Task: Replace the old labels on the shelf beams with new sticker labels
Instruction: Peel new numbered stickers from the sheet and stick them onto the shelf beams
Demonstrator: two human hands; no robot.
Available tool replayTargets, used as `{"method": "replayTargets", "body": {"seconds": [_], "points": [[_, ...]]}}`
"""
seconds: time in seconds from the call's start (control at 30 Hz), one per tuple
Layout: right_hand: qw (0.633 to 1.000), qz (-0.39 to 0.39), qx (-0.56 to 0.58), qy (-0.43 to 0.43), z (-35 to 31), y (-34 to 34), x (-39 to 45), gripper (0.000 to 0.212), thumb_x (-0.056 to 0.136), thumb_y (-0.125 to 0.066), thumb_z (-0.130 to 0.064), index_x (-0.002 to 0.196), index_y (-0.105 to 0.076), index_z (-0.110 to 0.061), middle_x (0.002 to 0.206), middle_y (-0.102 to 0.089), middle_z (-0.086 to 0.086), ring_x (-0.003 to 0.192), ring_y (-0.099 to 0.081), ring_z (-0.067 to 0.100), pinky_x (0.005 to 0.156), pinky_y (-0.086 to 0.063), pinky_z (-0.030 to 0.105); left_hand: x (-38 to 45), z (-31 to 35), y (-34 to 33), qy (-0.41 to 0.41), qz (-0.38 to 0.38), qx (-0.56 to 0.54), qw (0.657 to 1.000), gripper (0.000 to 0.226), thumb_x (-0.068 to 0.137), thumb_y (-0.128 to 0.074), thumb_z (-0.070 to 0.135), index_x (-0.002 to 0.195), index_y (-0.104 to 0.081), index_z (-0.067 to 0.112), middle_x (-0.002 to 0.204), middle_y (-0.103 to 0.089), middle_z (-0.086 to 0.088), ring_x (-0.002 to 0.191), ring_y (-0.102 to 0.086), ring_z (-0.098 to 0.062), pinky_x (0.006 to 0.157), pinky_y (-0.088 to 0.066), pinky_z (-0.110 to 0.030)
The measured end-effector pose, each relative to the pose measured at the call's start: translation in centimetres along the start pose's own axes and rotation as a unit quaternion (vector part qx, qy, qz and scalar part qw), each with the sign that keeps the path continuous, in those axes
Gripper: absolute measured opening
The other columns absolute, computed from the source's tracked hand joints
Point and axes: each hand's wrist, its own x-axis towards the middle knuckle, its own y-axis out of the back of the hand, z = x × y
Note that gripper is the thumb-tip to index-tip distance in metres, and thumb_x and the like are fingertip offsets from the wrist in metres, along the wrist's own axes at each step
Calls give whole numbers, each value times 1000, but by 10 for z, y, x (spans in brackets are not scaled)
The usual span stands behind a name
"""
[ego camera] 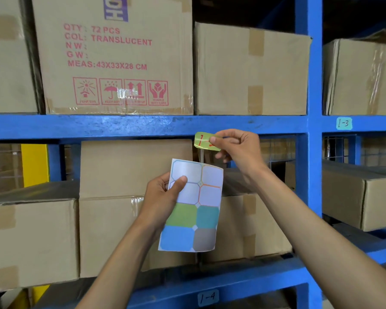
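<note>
My left hand (165, 192) holds a sticker sheet (193, 216) upright by its left edge, thumb pressed on its face. The sheet's upper cells are blank backing; green, teal, blue and grey stickers fill the lower half. My right hand (236, 146) pinches a yellow-green label (202, 141) with red writing, just below the blue shelf beam (143, 126). The label curls off my fingertips and partly hides behind them. Whether it touches the beam I cannot tell.
A teal label "1-3" (344, 123) sits on the beam right of the blue upright (313, 85). A blue label "1-4" (207, 297) is on the lower beam. Cardboard boxes (116, 56) fill both shelves. A yellow post (35, 163) stands behind at left.
</note>
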Motion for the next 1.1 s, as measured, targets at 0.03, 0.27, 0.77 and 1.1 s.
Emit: {"method": "replayTargets", "body": {"seconds": [0.03, 0.27, 0.77, 1.1], "points": [[1000, 4, -4, 4, -1, -3, 9, 8, 79, -79, -12, 82, -72, -12, 65, -74, 0, 45, -59, 12, 42, -42, 23, 3, 2, 2, -3, 0, 0, 1000, 18, 96, -59, 20, 104, -73, 13, 93, -78, -16, 72, -72, -26, 65, -60, -41], [998, 28, -45, 22, 3, -16, 50, 11, 78, -81, -14, 84, -74, -8, 75, -75, 11, 48, -57, 17, 43, -42, 17, 12, 3, 9, 0, 3, 2, 1000, 19, 97, -59, 23, 106, -73, 15, 93, -78, -15, 74, -73, -28, 66, -61, -43], [989, 81, -112, 58, 23, -31, 75, 13, 73, -84, -33, 77, -75, -25, 69, -76, -1, 66, -74, 30, 67, -59, 54, 27, -1, 16, 1, 5, 1, 1000, 18, 96, -59, 23, 105, -73, 15, 96, -77, -18, 78, -72, -31, 71, -60, -47], [979, 116, -156, 62, 22, -34, 76, 16, 70, -84, -42, 73, -74, -29, 69, -75, -6, 58, -73, 16, 59, -60, 51, 27, -2, 16, 4, -6, -13, 1000, 19, 96, -59, 21, 106, -73, 14, 98, -76, -19, 78, -71, -32, 71, -60, -49]]}}
